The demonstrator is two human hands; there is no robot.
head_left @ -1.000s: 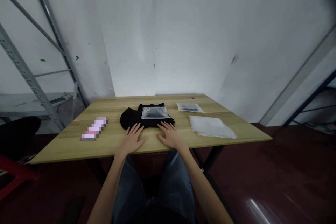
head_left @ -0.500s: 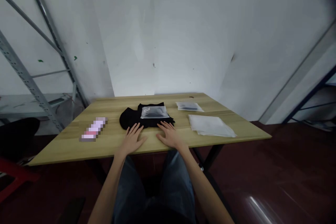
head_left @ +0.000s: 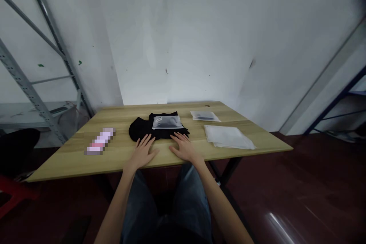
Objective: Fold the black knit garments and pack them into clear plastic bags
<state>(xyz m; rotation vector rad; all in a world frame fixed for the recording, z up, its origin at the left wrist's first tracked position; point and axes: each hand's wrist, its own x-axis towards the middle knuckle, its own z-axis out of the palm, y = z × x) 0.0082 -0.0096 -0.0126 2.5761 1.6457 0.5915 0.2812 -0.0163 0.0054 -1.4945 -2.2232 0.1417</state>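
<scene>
My left hand [head_left: 143, 152] lies flat near the front edge of the wooden table [head_left: 71, 164], fingers spread, its fingertips at the near edge of a black cloth item [head_left: 140, 129]. To its right, my right hand [head_left: 183, 148] also rests flat with fingers apart, fingertips over the cloth's lower right edge. Neither hand holds anything. On top of the black cloth lies a clear, frosted plastic bag [head_left: 167, 122] with something dark inside and a small pale label. Part of the cloth is hidden under the bag and fingers.
A stack of flat frosted bags [head_left: 228, 137] lies on the right of the table. Behind it is a filled bag [head_left: 204, 116]. At the left sits a blurred-out pinkish rectangular object [head_left: 100, 141]. A metal rack [head_left: 31, 91] stands at left, a white wall behind.
The whole view has shifted very slightly. Both hands and the things on the table hold their places.
</scene>
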